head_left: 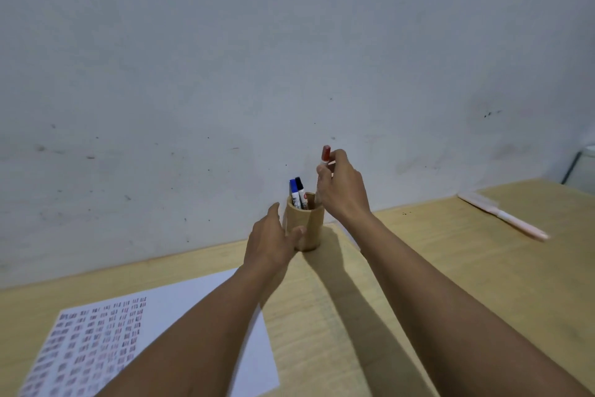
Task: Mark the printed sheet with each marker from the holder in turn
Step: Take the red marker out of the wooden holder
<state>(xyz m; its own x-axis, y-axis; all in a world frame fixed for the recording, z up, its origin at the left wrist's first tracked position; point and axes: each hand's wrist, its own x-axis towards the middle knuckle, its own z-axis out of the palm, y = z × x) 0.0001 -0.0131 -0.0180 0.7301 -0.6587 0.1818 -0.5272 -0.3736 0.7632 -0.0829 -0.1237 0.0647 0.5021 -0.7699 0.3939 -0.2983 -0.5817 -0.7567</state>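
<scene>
Nearest to me the printed sheet [180,316] lies flat on the table [434,251], at my left, with its rows of small marks. Further on, my left hand [273,235] wraps the side of the wooden holder [306,226] to steady it; I judge it light and easy to tip. My right hand [343,189] pinches the red marker [325,155] near its cap. The marker is stiff, light and smooth. Its long axis stands almost upright, cap up, lower end at the holder's rim. The blue marker [293,192] and black marker [301,190] stand inside, caps up.
</scene>
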